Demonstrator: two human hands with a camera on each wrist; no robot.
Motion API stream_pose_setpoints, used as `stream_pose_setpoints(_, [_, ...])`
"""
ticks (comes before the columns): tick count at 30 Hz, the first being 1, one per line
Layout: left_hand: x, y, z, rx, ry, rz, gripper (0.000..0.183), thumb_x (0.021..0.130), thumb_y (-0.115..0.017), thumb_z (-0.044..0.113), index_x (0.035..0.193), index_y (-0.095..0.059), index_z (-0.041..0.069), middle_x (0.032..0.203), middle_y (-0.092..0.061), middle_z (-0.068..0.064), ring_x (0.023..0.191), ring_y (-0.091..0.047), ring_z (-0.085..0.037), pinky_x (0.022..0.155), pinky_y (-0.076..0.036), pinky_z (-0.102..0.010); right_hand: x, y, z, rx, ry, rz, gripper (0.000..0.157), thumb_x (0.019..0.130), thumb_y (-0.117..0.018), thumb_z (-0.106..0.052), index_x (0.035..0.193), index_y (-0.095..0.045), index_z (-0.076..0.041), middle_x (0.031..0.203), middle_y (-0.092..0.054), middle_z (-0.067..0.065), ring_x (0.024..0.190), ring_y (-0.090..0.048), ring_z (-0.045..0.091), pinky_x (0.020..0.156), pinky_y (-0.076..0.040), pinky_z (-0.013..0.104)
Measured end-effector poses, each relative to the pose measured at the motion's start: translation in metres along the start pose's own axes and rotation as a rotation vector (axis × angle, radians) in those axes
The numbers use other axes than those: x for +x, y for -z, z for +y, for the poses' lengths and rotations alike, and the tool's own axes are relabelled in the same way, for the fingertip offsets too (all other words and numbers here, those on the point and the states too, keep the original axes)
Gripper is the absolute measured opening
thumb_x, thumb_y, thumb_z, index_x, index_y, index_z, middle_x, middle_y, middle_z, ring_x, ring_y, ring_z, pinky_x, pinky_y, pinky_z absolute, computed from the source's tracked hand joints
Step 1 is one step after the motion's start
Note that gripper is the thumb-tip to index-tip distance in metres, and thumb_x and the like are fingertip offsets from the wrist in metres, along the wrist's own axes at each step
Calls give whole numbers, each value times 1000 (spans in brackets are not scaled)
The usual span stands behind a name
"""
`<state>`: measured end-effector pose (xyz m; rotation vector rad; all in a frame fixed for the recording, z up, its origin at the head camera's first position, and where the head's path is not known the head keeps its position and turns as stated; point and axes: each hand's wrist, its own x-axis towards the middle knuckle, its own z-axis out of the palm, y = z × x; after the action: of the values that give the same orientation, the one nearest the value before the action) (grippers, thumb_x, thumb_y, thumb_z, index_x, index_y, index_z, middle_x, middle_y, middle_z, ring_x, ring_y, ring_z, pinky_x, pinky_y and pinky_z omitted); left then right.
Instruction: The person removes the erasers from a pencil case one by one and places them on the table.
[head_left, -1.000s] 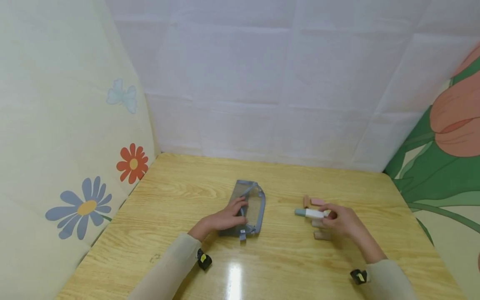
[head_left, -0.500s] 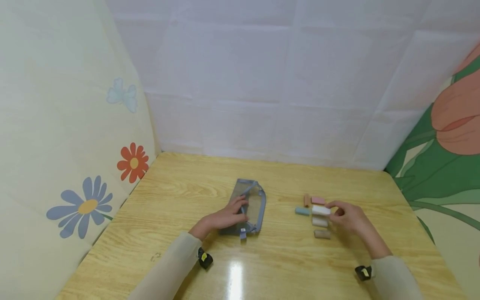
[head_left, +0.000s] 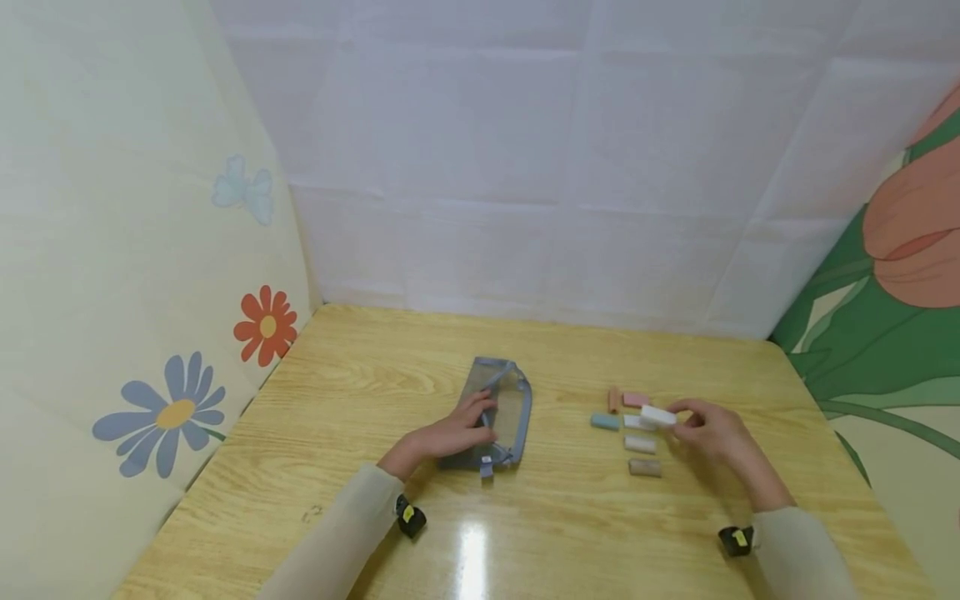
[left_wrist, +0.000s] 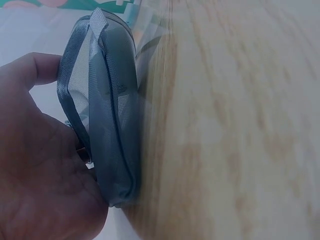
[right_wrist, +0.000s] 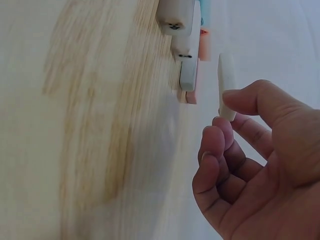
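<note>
In the head view, a grey-blue mesh zip pouch (head_left: 513, 417) lies flat on the table, and my left hand (head_left: 450, 435) rests on it with spread fingers. In the left wrist view, the thumb and fingers touch the pouch's upper side. My right hand (head_left: 712, 427) pinches a small white eraser-like block (head_left: 658, 417) between thumb and fingers, raised off the table. Beneath its left end lies another white block (head_left: 634, 422). Around it are a teal block (head_left: 605, 422), an orange one (head_left: 613, 401), a pink one (head_left: 634, 399), an off-white one (head_left: 640, 443) and a brown one (head_left: 645, 467).
The wooden table (head_left: 360, 392) meets a white cloth (head_left: 480, 167) at its back edge. Printed cloths with flowers stand at the left (head_left: 150, 250) and right (head_left: 900, 367). In the right wrist view, small printed faces show on the ends of some blocks (right_wrist: 175, 20).
My right hand has moved to the right with the white block, which is now apart from the teal one. Another white block shows beneath it. The left hand and pouch have stayed still.
</note>
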<state>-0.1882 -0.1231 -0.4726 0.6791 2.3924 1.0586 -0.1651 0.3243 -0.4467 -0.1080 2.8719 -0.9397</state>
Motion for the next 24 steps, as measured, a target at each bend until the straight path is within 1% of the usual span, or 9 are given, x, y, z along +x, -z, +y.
stream_pose_setpoints(5, [-1,0,0,-2,-2,-1,76,94,-50,43,156,-31,3,169,-6,-15,155,-8,-38,120,-24,-58,1,3,4,26,-46,-14,38,92,-70,-19,124,-66,0,85,-68,6,71,-59,18,63,-46,32])
stream_pose_setpoints(10, [-1,0,1,1,2,0,76,94,-50,43,156,-31,4,169,-6,-14,155,-8,-38,120,-24,-58,2,4,11,19,-50,-6,37,92,-69,-19,124,-66,-1,84,-68,6,71,-59,17,62,-47,32])
stream_pose_setpoints(16, [-2,0,3,-2,5,-1,76,94,-51,42,156,-31,3,169,-7,-15,155,-8,-38,119,-24,-59,2,7,15,3,-56,0,38,92,-68,-18,125,-65,2,85,-69,9,71,-60,17,63,-47,31])
stream_pose_setpoints(24, [-1,0,1,1,8,-4,76,95,-51,42,157,-30,4,169,-6,-14,155,-7,-37,119,-23,-59,2,11,19,22,-84,5,39,93,-68,-16,126,-63,4,85,-69,9,71,-62,17,63,-47,32])
